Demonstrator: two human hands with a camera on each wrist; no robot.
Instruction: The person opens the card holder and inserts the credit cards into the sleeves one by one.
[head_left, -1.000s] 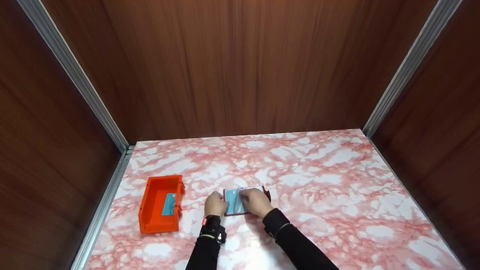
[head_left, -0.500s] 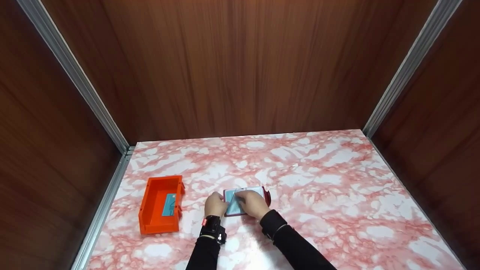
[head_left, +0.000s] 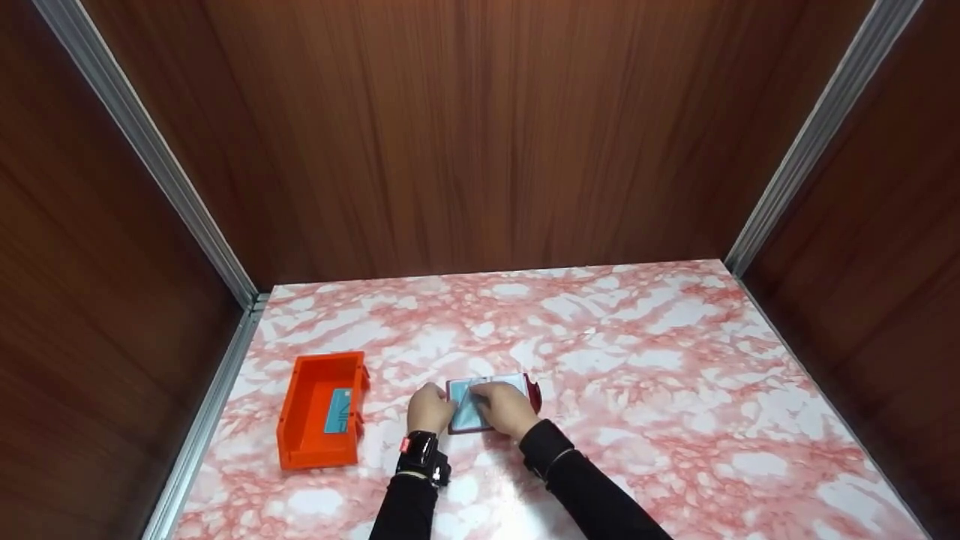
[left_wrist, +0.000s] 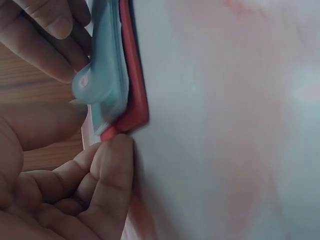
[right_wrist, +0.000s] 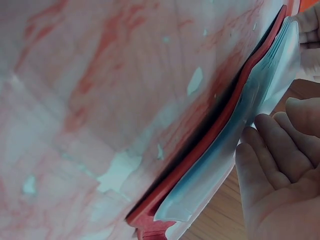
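Note:
A small card holder (head_left: pixel 529 382) with a dark red cover and clear plastic sleeves lies spread on the table. A light blue card (head_left: pixel 460 393) shows in its left part. My left hand (head_left: pixel 430 409) holds the holder's left edge; in the left wrist view its curled fingers (left_wrist: pixel 116 157) touch the red corner, with the thumb by the sleeves. Over the middle of the holder, my right hand (head_left: pixel 508 407) touches a lifted clear sleeve (right_wrist: pixel 270 75). Its fingers are loosely bent and its thumb stands apart from them in the right wrist view. Part of the holder is hidden beneath this hand.
To the left stands an orange open bin (head_left: pixel 306 409) with a blue card (head_left: pixel 337 409) inside. The pink and white marbled table (head_left: pixel 637 420) is bounded by brown wood-look panels (head_left: pixel 480 135) and metal rails.
My right hand has shifted slightly left, bringing the clear sleeve over towards the left side of the holder. My left hand has stayed at the left edge.

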